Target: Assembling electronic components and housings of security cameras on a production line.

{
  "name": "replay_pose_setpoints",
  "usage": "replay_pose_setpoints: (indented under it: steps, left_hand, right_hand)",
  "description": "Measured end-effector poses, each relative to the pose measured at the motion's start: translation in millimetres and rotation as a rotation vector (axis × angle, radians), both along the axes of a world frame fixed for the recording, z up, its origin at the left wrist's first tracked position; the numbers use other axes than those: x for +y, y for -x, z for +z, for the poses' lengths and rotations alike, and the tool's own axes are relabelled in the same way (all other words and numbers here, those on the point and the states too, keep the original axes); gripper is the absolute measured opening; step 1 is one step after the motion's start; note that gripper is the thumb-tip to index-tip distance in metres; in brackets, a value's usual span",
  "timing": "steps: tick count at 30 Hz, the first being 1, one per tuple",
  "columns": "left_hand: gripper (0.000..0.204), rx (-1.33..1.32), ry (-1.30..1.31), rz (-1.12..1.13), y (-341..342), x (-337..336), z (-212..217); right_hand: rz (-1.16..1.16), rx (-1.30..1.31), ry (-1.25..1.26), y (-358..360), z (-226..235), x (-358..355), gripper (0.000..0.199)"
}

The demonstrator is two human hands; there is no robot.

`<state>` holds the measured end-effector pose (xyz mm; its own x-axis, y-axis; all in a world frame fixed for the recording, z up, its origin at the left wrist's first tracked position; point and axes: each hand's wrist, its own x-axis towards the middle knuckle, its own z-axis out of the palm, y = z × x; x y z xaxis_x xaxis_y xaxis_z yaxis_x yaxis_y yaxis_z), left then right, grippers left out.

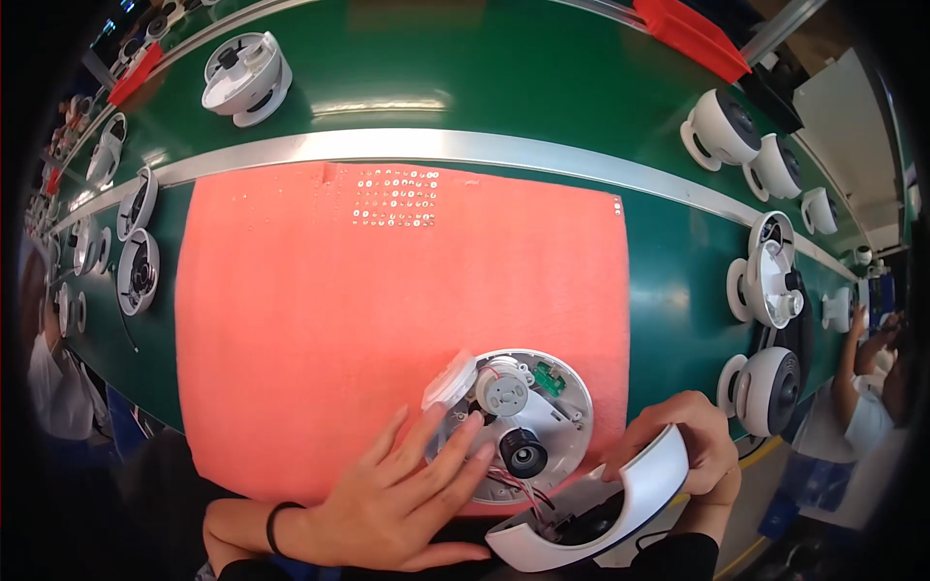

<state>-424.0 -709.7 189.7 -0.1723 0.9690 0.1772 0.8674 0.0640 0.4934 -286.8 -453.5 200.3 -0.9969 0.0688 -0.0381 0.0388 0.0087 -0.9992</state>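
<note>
**A:** What did the head view show of the person's hands?

**B:** The left hand (407,504) lay open, fingers spread, pressing on the round white camera base (523,426) at the lower edge of the salmon-pink foam mat (387,310). Its fingertips reached the black lens module (523,452) in the middle of the base. A black band circled that wrist.

**A:** And the right hand?

**B:** The right hand (693,441) was closed around a curved white housing shell (601,513), held tilted just to the right of the base, at the mat's corner. Red and black wires (518,487) ran from the base toward the shell.

**A:** What else sat inside the base?

**B:** A small silver motor (504,390) near its upper left, and a green circuit board (548,379) beside that.

**A:** And around the mat?

**B:** The mat lay on a green surface (465,77) crossed by a metal rail (436,145). Assembled white dome cameras (722,131) stood along the right side, and more open units (138,273) along the left. One white unit (247,77) sat alone beyond the rail. A red tray (690,34) lay at the far right. Another person's arm (852,358) showed at the right edge.
</note>
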Motion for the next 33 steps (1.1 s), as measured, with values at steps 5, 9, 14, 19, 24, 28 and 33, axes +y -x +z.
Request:
replay_pose_setpoints:
  steps: [5, 9, 14, 19, 24, 28, 33]
  left_hand:
    - [0.071, 0.064, -0.029, 0.074, -20.4, -0.3, -18.4]
    - [0.066, -0.138, -0.011, 0.081, -8.0, -2.3, -9.4]
    - [0.042, -0.59, -0.359, 0.37, -7.2, -3.1, -24.4]
    - [0.047, -0.418, -0.322, 0.527, -6.6, 1.9, -11.4]
    - [0.043, -0.309, 0.099, 0.553, 0.6, 3.9, 14.4]
    - [0.042, -0.228, 0.145, 0.602, -3.2, 0.8, 31.1]
    - [0.053, -0.122, 0.139, 0.454, 14.4, 0.7, 9.1]
  right_hand:
    - [0.213, -0.116, -0.152, 29.6, 28.4, 0.4, 0.047]
    - [0.205, -0.395, -0.138, 47.2, 36.5, -2.8, 0.052]
    - [0.191, -0.493, 0.03, 60.6, 34.2, -10.5, 0.052]
    - [0.256, -0.45, -0.229, 74.3, 30.6, -15.7, 0.039]
    - [0.218, -0.31, -0.553, 73.9, 35.1, -12.1, 0.027]
    - [0.233, -0.138, -0.737, 84.6, 28.4, -23.4, 0.028]
    - [0.245, -0.087, -0.981, 87.2, 24.0, -19.9, 0.025]
